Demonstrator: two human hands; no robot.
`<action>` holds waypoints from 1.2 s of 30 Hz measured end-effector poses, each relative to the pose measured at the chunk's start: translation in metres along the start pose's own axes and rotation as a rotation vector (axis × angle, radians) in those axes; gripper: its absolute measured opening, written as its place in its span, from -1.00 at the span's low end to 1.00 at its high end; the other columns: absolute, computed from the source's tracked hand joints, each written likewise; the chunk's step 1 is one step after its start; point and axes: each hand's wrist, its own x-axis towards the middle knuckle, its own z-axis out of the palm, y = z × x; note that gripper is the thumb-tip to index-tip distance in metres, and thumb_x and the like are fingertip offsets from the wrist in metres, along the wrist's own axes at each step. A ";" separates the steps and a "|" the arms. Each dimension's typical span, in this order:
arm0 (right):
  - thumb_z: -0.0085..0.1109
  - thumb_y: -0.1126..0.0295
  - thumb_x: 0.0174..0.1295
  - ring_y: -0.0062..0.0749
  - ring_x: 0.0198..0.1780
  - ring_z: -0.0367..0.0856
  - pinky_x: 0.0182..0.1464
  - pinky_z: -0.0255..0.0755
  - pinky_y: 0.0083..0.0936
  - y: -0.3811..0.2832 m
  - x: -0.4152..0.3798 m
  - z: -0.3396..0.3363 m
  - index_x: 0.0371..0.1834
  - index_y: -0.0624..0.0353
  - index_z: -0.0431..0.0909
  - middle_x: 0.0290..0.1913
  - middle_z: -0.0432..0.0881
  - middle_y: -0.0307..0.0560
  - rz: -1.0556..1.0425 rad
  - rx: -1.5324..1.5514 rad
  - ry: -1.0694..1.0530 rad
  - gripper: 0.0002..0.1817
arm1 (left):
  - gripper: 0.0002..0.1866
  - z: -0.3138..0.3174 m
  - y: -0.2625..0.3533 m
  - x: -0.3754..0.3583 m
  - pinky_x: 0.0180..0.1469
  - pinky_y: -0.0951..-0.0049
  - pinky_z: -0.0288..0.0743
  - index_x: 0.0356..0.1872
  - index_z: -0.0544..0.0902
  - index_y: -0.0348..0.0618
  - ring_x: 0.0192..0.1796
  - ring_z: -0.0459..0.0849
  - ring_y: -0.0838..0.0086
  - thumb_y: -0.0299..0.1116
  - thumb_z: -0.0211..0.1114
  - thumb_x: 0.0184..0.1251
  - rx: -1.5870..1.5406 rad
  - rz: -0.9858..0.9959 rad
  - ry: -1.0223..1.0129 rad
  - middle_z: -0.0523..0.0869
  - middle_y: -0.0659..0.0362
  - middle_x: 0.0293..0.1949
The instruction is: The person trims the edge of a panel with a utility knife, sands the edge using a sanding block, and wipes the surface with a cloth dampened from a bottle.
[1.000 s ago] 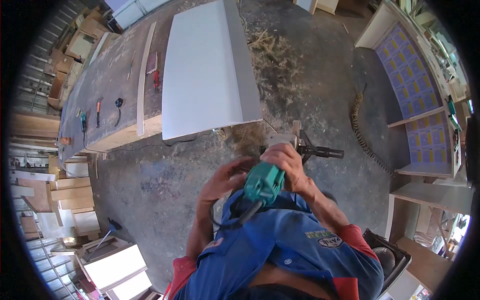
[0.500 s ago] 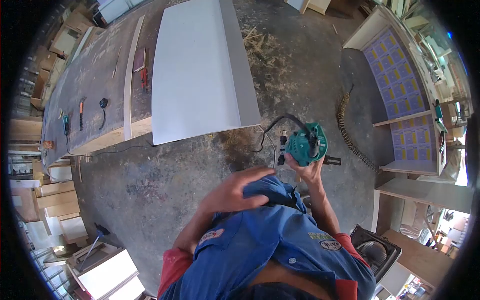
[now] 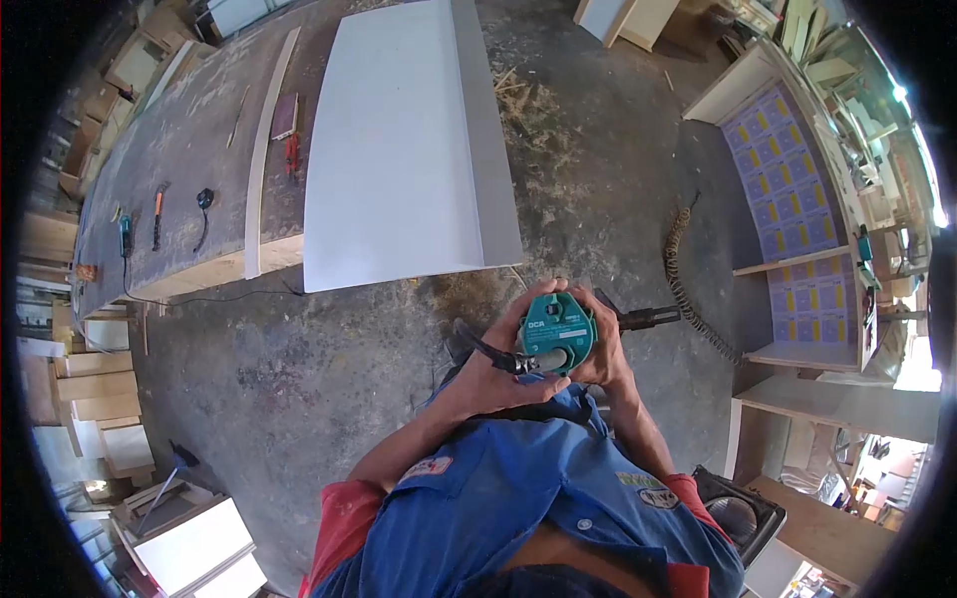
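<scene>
A green DCA power tool (image 3: 553,327), which looks like a trim router, is held upright in front of my body. My left hand (image 3: 488,382) is closed round its left side, thumb along the near edge. On the other side my right hand (image 3: 610,357) grips the body, its fingers partly hidden behind the tool. The black cord (image 3: 481,344) leaves the tool's top and bends over my left hand. A slotted dark bar (image 3: 648,318) sticks out to the right beyond my right hand. The tool's underside is hidden.
A white panel box (image 3: 394,149) lies ahead. The worktable (image 3: 224,130) at left carries a wood strip (image 3: 267,149), red pliers (image 3: 291,154) and several other tools. A coiled hose (image 3: 673,261) lies on the floor at right, near an open cabinet (image 3: 748,269) and a fan-like black unit (image 3: 740,518).
My left hand has come from beside my body to grip the tool. The tool has moved left, toward my middle, and its cord now bends to the left. My right hand still holds it.
</scene>
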 end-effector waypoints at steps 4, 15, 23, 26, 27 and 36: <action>0.60 0.25 -0.40 0.07 -0.05 0.63 0.03 0.51 -0.18 -0.005 0.007 0.001 0.08 0.21 0.50 -0.06 0.63 0.08 -0.095 -0.003 -0.043 -0.19 | 0.08 -0.005 0.003 -0.003 0.53 0.25 0.12 0.55 0.07 -0.15 0.53 0.24 0.26 -0.43 0.56 0.00 -0.028 0.028 0.024 0.25 -0.02 0.50; 0.51 0.20 -0.34 0.09 -0.06 0.62 -0.03 0.53 -0.11 0.006 0.038 0.032 -0.01 0.22 0.50 -0.09 0.64 0.09 -0.456 -0.147 -0.236 -0.29 | 0.17 -0.016 0.020 -0.066 0.55 0.18 0.04 0.58 -0.01 -0.19 0.59 0.11 0.08 -0.32 0.60 -0.01 0.328 0.029 0.258 0.14 -0.08 0.55; 0.45 0.24 -0.25 0.11 -0.03 0.62 0.01 0.55 -0.11 -0.023 0.064 0.102 0.07 0.23 0.49 -0.06 0.63 0.13 -0.533 0.052 -0.459 -0.30 | 0.31 -0.057 0.035 -0.118 0.54 0.07 0.05 0.57 -0.01 -0.20 0.58 0.08 -0.06 -0.10 0.69 -0.17 0.628 0.151 0.516 0.10 -0.18 0.54; 0.47 0.20 -0.25 0.12 -0.06 0.63 -0.03 0.54 -0.12 -0.037 0.083 0.138 0.05 0.29 0.48 -0.08 0.64 0.13 -0.593 -0.017 -0.489 -0.28 | 0.31 -0.102 0.034 -0.142 0.53 0.06 0.06 0.56 0.02 -0.22 0.57 0.07 -0.10 -0.08 0.71 -0.19 0.713 0.225 0.529 0.09 -0.22 0.53; 0.47 0.20 -0.25 0.12 -0.06 0.63 -0.03 0.54 -0.12 -0.039 0.091 0.152 0.05 0.29 0.48 -0.08 0.64 0.13 -0.603 -0.025 -0.486 -0.28 | 0.29 -0.118 0.035 -0.151 0.53 0.05 0.06 0.55 0.05 -0.23 0.58 0.07 -0.10 -0.08 0.71 -0.18 0.751 0.211 0.570 0.09 -0.22 0.53; 0.49 0.25 -0.33 0.04 -0.02 0.62 0.02 0.54 -0.16 -0.099 0.164 0.306 0.08 0.22 0.49 -0.07 0.63 0.06 -0.641 -0.099 -0.550 -0.25 | 0.16 -0.266 0.099 -0.270 0.52 0.09 0.09 0.52 0.13 -0.30 0.56 0.15 -0.06 -0.12 0.62 -0.11 0.873 -0.103 0.810 0.17 -0.25 0.51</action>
